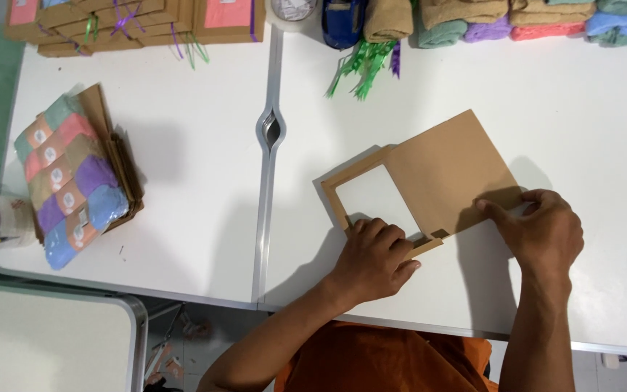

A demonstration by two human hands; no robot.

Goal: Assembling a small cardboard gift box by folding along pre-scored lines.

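On the white table [183, 145], near its front edge, the left hand [375, 258] presses flat, fingers curled down, on the near corner of a brown cardboard box blank [448, 170], right where a small tab sticks out. The right hand [542, 232] pinches the blank's right edge between thumb and fingertips, bending a narrow flap there. The blank lies just beyond both hands, touching each, its long axis running from near-left to far-right, tilted against the table edge. The left hand sits nearer the windowed half; the right, nearer the plain half. That blank is flat, unprinted kraft card with a rectangular window cut in its left panel, the table showing through.

Well to the left lies a pack of rolled cloths [70, 181] in pastel colours on more card. Along the far edge are folded towels [546, 18] and green ribbon [361, 69].
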